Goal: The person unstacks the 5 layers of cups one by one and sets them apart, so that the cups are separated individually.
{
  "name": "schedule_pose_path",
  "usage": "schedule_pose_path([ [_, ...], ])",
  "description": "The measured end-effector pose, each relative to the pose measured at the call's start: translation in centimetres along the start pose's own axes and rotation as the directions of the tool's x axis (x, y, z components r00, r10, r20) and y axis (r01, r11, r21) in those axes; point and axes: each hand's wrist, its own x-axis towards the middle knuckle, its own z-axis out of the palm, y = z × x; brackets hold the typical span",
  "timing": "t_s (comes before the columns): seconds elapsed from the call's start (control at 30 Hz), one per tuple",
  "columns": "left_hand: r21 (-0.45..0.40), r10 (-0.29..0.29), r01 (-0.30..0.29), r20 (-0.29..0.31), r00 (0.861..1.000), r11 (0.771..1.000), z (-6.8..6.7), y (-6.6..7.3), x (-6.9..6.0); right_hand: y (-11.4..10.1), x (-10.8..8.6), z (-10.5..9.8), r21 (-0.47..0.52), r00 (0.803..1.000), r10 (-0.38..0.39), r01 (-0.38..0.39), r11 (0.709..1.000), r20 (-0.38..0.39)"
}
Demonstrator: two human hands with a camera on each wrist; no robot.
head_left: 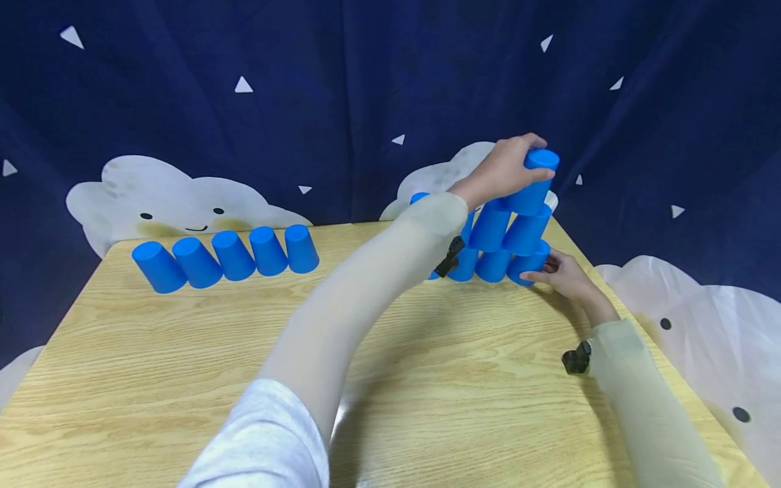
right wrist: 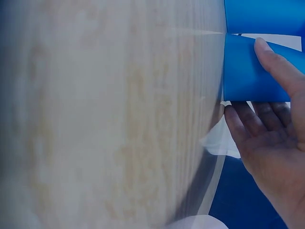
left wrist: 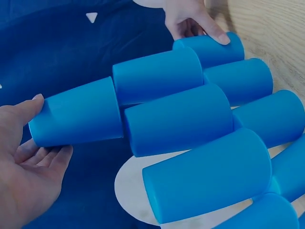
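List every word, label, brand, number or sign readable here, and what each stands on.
None can be read.
Stacked blue cups and row of five blue cups: no lettering on the sides in view.
Table: wood grain only.
Backdrop: clouds and white triangles, no letters.
Black wrist devices: too small to tell.

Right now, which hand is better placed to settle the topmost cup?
Likely the left hand: it grips the topmost cup, whereas the right hand holds the bottom-row end cup.
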Motion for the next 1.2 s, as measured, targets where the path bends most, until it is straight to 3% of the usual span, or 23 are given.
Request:
schedule_pose_path([
  [0.2,-0.050,0.029,-0.032,-0.049,0.998,0.998,-1.3,-0.3,-1.4,-0.1,0.0,0.0,-0.005,1.000,-0.004,0.004,1.000,-0.008],
  [0.43,-0.115,0.041,-0.050,-0.079,0.996,0.992,-2.9,-1.0,-4.2,0.3,0.2,-0.2,-0.008,1.000,0.013,-0.013,1.000,-0.014],
  [0.83,-0.132,0.096,-0.123,-0.192,0.977,0.984,-4.5,-5.3,-10.9,0.3,-0.1,-0.3,-0.023,1.000,0.016,-0.016,1.000,-0.026],
  [1.2,-0.163,0.030,-0.075,-0.261,0.965,0.984,-5.5,-7.9,-16.5,0.1,-0.6,-0.3,-0.032,0.999,0.008,-0.009,0.999,-0.033],
])
